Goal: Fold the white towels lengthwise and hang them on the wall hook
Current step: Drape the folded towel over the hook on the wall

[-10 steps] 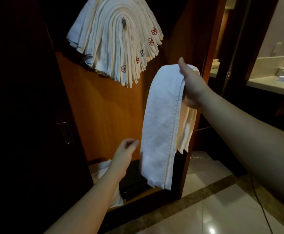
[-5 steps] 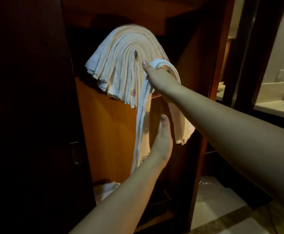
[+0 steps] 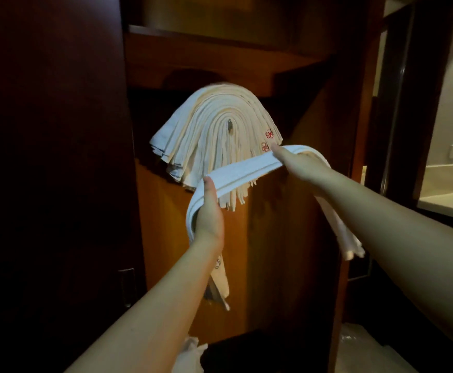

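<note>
Dark wooden wardrobe (image 3: 58, 157), pale countertop (image 3: 446, 203)

You hold a folded white towel (image 3: 249, 170) stretched level, its ends drooping at either side. Just behind it, many folded towels (image 3: 214, 130) fan over the wall hook (image 3: 229, 125).

left hand (image 3: 209, 214): bare, no glove | right hand (image 3: 302, 164): bare | forearms: unsleeved, no watch or rings

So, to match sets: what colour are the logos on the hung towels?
Red, on the hung towels' right edge; head view, the only one.
</note>
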### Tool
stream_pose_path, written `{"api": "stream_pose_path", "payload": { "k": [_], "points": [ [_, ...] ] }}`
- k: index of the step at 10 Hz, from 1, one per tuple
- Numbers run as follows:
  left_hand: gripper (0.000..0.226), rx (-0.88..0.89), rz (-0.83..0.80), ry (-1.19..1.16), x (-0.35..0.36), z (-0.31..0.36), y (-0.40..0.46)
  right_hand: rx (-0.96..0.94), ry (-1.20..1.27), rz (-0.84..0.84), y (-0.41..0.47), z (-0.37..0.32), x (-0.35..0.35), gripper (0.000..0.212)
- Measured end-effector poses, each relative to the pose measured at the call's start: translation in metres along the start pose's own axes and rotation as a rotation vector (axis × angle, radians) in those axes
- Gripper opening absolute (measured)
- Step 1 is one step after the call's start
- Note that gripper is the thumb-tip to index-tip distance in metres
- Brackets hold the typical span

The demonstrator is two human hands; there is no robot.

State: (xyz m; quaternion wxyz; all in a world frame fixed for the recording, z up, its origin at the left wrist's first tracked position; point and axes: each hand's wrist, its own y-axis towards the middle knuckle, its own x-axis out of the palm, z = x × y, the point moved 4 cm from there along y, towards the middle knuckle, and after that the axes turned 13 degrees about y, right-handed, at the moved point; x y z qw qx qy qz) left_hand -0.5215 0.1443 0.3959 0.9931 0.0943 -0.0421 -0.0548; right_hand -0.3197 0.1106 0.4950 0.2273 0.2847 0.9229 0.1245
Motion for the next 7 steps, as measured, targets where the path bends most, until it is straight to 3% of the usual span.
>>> {"api": "stream_pose_path", "payload": {
  "k": [1, 2, 3, 4, 7],
  "points": [
    [0.059, 0.062, 0.034, -0.008, -0.017, 0.021, 0.027, 0.024, 0.088, 0.075, 0.008, 0.003, -0.004, 0.102],
    [0.046, 0.167, -0.004, 0.061, -0.032, 0.051, 0.058, 0.011, 0.318, 0.116, 0.024, 0.001, 0.000, 0.076],
    [0.055, 0.290, -0.138, 0.210, -0.043, 0.077, 0.085, -0.041, 0.406, 0.218, 0.040, 0.000, 0.001, 0.049],
    [0.070, 0.314, -0.208, 0.366, -0.053, 0.098, 0.113, -0.091, 0.406, 0.247, 0.064, -0.007, 0.003, 0.041],
    [0.076, 0.384, -0.178, 0.578, -0.044, 0.162, 0.192, -0.167, 0.207, 0.286, 0.149, -0.052, 0.001, 0.048]
  ]
}}
